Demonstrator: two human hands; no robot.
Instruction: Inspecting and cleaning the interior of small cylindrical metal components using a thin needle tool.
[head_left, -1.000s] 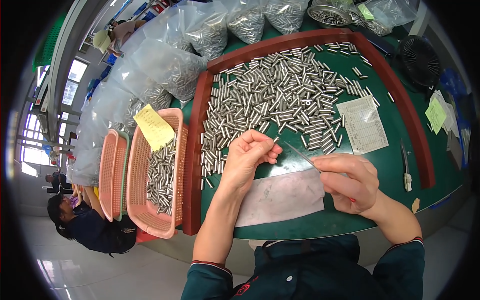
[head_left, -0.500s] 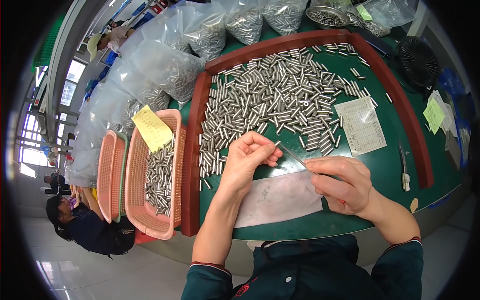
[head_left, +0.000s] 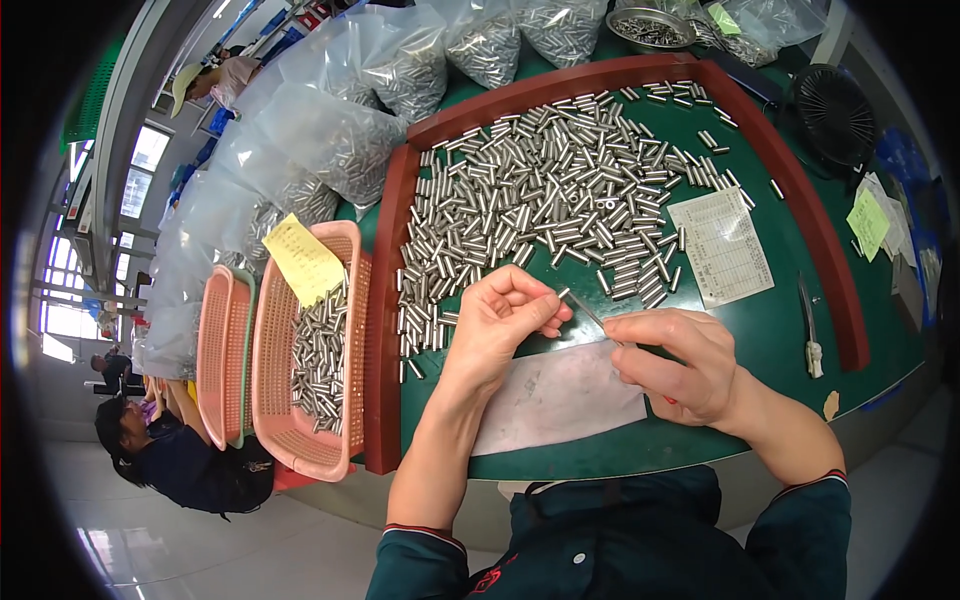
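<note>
My left hand point(head_left: 505, 325) is closed in a pinch on a small shiny metal cylinder point(head_left: 563, 293), mostly hidden by the fingertips. A thin metal rod point(head_left: 585, 309) is gripped between the thumb and fingers of my right hand point(head_left: 685, 362). Its far tip meets or nearly meets the cylinder; I cannot tell whether it enters it. Below both hands lies a pale, stained cloth point(head_left: 555, 400) on the green table. Beyond them spreads a heap of metal cylinders point(head_left: 540, 190), many lined up side by side.
A red-brown frame point(head_left: 392, 300) borders the heap. To its left stands a pink basket point(head_left: 262, 400) with cylinders and a yellow note point(head_left: 303, 260). Filled plastic bags point(head_left: 405, 75) line the back. At right are a printed sheet point(head_left: 722, 245), a slim metal tool point(head_left: 810, 325) and a black fan point(head_left: 835, 115).
Both hands keep their grips on the cylinder and rod. They appear slightly closer together, with less of the rod showing between them. The view has shifted slightly.
</note>
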